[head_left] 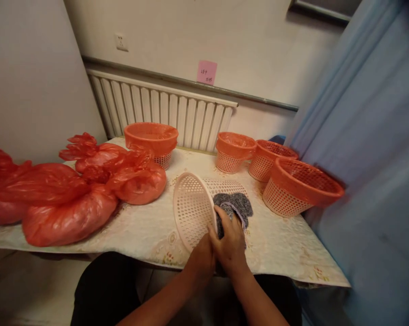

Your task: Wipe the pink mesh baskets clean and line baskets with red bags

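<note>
A pale pink perforated wastebasket (pixel 194 208) lies on its side near the table's front edge, its mouth facing left. My left hand (pixel 202 258) is closed on the near part of its rim. Against the outside of the basket, my right hand (pixel 230 237) presses a dark grey cloth (pixel 236 203) with a light purple edge. The right thumb reaches toward the rim, and its fingers partly cover the cloth. Part of the cloth hangs down on the near side of the basket, behind the hand.
Several tied red plastic bags (pixel 68 213) fill the left of the table (pixel 146 231). One red-lined basket (pixel 164 160) stands behind them; three more (pixel 286 199) stand at the back right. A radiator (pixel 164 106) is behind the table, and a blue curtain (pixel 377 149) hangs at right.
</note>
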Demonstrator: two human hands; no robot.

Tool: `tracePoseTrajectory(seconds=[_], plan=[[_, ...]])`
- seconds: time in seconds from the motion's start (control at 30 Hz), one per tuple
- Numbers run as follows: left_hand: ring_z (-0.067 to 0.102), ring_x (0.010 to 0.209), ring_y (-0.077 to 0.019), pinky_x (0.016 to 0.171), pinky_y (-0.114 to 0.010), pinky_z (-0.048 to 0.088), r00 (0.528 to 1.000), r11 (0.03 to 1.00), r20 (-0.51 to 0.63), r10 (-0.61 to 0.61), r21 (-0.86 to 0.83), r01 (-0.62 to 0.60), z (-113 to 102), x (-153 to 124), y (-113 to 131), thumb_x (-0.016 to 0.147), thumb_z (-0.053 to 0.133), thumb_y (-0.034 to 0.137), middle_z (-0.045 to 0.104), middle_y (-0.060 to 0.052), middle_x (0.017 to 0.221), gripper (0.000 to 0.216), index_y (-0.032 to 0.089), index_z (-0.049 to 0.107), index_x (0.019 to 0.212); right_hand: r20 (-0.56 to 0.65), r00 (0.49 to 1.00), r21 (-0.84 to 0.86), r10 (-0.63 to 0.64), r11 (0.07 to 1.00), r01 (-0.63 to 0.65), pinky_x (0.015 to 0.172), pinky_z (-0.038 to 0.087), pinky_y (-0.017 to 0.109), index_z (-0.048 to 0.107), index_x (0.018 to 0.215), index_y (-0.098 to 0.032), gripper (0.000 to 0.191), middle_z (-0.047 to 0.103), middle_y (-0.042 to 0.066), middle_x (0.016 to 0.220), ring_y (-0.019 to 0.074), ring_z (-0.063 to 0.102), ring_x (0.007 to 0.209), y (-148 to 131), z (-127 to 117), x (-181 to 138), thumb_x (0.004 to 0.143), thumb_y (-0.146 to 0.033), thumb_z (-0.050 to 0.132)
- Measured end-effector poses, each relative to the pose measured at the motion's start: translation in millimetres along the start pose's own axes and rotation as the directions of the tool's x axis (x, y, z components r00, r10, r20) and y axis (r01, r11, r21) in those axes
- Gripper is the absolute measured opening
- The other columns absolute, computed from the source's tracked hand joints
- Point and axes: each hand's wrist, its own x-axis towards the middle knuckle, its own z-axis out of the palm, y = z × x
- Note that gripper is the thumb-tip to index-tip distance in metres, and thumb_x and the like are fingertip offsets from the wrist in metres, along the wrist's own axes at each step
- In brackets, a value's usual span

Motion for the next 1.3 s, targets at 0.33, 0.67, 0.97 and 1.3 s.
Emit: tracePoseTrajectory(seconds=[0.33, 0.67, 0.97, 1.3], plan=[[0.047, 0.122, -0.0332, 0.1, -0.051, 0.039, 0.862, 0.927, -0.45, -0.233, 0.165, 0.337, -67.1, 11.2, -68.0, 0.082, 0.048, 0.042, 0.04, -0.024, 0.133, 0.061, 0.006, 0.036, 0.13, 0.003, 1.0, 0.014, 0.028, 1.0, -0.028, 0.095, 0.045, 0.044, 0.053, 0.126, -0.021, 0.045, 0.06, 0.01, 0.118, 0.0254, 0.056, 0.109, 112.2, -38.4, -11.7, 0.081, -0.022, 0.05], [0.065, 0.072, -0.0205, 0.067, -0.033, 0.053, 0.901, 0.92, -0.219, -0.375, 0.027, 0.39, -72.0, 33.1, -114.2, 0.073, 0.054, 0.041, 0.068, -0.004, 0.08, 0.032, 0.015, 0.062, 0.091, -0.017, 0.984, 0.072, 0.18, 0.981, -0.178, 0.099, 0.042, 0.045, 0.053, 0.127, -0.02, 0.049, 0.059, 0.01, 0.123, 0.0255, 0.055, 0.114, 167.0, -46.3, -37.2, 0.079, -0.028, 0.053], [0.063, 0.067, -0.0179, 0.063, -0.031, 0.054, 0.913, 0.921, -0.125, -0.387, -0.099, 0.377, -58.7, 7.6, -93.9, 0.072, 0.058, 0.046, 0.068, -0.003, 0.081, 0.037, 0.015, 0.064, 0.091, -0.108, 0.909, -0.017, 0.402, 0.914, -0.406, 0.097, 0.041, 0.047, 0.06, 0.116, -0.015, 0.052, 0.063, 0.015, 0.116, 0.0299, 0.057, 0.108, 194.8, -48.8, -62.6, 0.072, -0.043, 0.058], [0.064, 0.071, -0.0192, 0.064, -0.031, 0.055, 0.934, 0.936, -0.08, -0.347, -0.095, 0.34, -41.6, -27.4, -66.7, 0.077, 0.055, 0.047, 0.068, -0.003, 0.081, 0.037, 0.015, 0.064, 0.094, -0.26, 0.864, 0.138, 0.432, 0.902, -0.409, 0.097, 0.042, 0.046, 0.062, 0.108, -0.018, 0.036, 0.065, 0.013, 0.11, 0.0302, 0.058, 0.106, 108.4, -51.7, -81.6, 0.078, -0.035, 0.056]])
